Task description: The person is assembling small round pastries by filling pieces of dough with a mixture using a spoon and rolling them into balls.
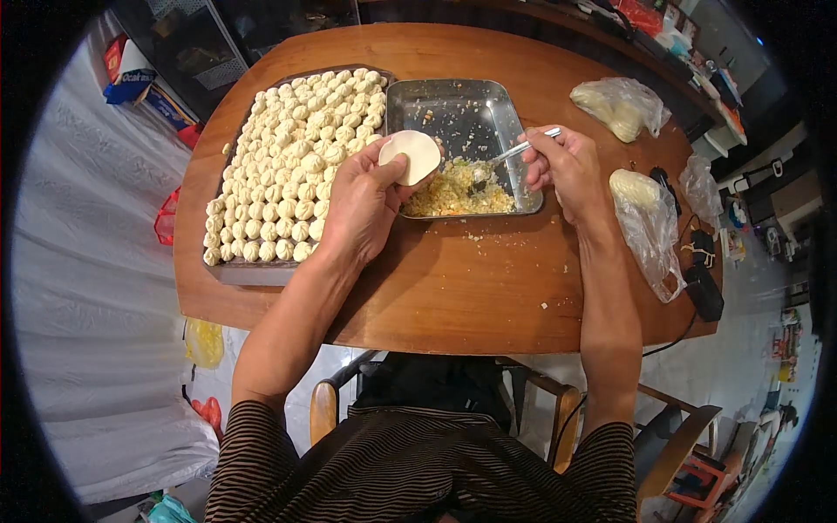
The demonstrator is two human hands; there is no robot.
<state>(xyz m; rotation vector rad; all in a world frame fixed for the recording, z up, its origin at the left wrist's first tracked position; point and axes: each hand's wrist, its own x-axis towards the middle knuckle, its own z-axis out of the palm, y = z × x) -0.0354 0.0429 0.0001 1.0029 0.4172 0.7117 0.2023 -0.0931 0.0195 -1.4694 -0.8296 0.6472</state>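
A round, pale dough wrapper [413, 158] rests in my left hand [364, 199], its thumb pressing on the wrapper's face. My right hand [565, 166] grips the handle of a metal spoon [523, 148], whose bowl end dips into the filling. That chopped yellowish filling [453, 192] is heaped at the near end of a rectangular metal tray [481, 109], with scattered bits toward the far end. Left of it, a large dark tray [228, 272] carries many rows of small pleated dumplings [292, 166]; my left forearm covers its near right corner.
On the table's right lie two clear plastic bags of pale dough wrappers, one farther [621, 106] and one nearer [643, 218]. A black power adapter [703, 292] with cables sits by the right edge. Crumbs dot the wooden table [453, 296]. Wooden chairs [324, 410] stand at its near side.
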